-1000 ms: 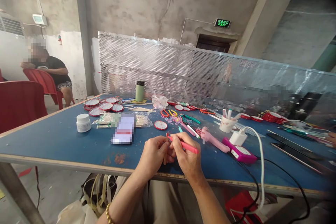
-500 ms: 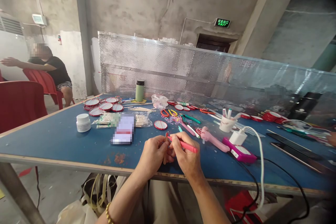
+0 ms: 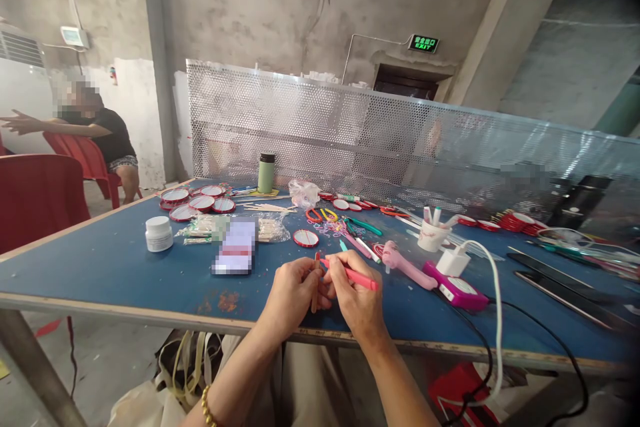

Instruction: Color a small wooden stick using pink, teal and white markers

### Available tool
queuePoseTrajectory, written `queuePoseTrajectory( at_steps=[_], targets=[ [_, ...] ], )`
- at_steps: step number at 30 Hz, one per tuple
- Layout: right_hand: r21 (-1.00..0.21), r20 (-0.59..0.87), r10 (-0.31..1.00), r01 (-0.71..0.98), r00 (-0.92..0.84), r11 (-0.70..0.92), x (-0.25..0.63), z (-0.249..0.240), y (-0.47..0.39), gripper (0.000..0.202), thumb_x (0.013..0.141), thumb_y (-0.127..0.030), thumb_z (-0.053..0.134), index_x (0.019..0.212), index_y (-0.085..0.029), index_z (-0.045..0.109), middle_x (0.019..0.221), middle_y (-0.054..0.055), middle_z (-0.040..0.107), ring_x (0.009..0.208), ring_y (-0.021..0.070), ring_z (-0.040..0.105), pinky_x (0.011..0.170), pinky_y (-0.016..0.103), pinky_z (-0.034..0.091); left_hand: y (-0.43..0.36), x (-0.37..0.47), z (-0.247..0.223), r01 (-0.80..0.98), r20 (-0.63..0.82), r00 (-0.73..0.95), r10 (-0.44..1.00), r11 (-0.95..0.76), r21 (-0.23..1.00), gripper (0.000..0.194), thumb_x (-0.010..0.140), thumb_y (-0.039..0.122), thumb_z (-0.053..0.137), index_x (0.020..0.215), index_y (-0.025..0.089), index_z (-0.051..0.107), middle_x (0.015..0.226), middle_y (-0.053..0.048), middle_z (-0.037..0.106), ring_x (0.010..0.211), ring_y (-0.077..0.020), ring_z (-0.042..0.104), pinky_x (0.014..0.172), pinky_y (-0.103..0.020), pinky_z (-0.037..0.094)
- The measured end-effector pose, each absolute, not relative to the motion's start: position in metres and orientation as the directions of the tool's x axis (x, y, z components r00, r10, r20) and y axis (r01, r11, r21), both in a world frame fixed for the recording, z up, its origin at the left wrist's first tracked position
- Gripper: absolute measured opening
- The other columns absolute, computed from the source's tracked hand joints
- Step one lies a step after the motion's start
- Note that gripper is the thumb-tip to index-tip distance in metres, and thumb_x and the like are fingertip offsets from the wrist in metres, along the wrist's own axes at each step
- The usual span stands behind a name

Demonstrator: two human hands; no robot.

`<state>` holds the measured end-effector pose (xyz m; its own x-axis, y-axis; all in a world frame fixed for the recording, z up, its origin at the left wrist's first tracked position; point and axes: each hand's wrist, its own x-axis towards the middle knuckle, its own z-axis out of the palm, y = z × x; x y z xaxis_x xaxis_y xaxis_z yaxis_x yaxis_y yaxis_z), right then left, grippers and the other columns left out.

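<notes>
so the left hand (image 3: 293, 290) pinches a thin brown wooden-looking stick (image 3: 315, 290), red-tipped and near upright between both hands, while the right hand (image 3: 357, 297) just beside it grips a slim pinkish-red plastic marker (image 3: 362, 279) aimed leftward at that red end, can't tell if touching

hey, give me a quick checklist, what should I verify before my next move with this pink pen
1. Pink pen gripped in the right hand: ok.
2. Wooden stick held in the left hand: ok.
3. Pen tip touching the stick: cannot tell, too small.
4. Tabletop clean beside the left hand: not ok, a brown stain shows.
5. Lid on the white jar: ok.
6. Phone apart from both hands: ok.
</notes>
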<state>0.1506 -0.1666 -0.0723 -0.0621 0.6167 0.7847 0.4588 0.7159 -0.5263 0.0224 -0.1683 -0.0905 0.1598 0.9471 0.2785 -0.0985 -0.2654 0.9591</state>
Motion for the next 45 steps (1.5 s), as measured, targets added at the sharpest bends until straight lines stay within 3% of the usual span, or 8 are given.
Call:
queuePoseTrajectory(
  at_steps=[45],
  targets=[
    [-0.56, 0.767, 0.64, 0.438, -0.047, 0.703, 0.1494, -0.0713, -0.1674, 0.028, 0.098, -0.034, 0.049, 0.076, -0.019, 0.059, 0.057, -0.002, 0.059, 0.046, 0.01, 0.053, 0.048, 0.02, 0.045, -0.1691, 0.0209, -0.0878, -0.104, 0.274, 0.167, 0.947, -0.26, 0.96, 0.029, 0.085, 0.042, 0.054, 0.067, 0.02, 0.05, 0.051, 0.001, 0.06, 0.051, -0.0178, 0.067, 0.049, -0.023, 0.049]
  ],
)
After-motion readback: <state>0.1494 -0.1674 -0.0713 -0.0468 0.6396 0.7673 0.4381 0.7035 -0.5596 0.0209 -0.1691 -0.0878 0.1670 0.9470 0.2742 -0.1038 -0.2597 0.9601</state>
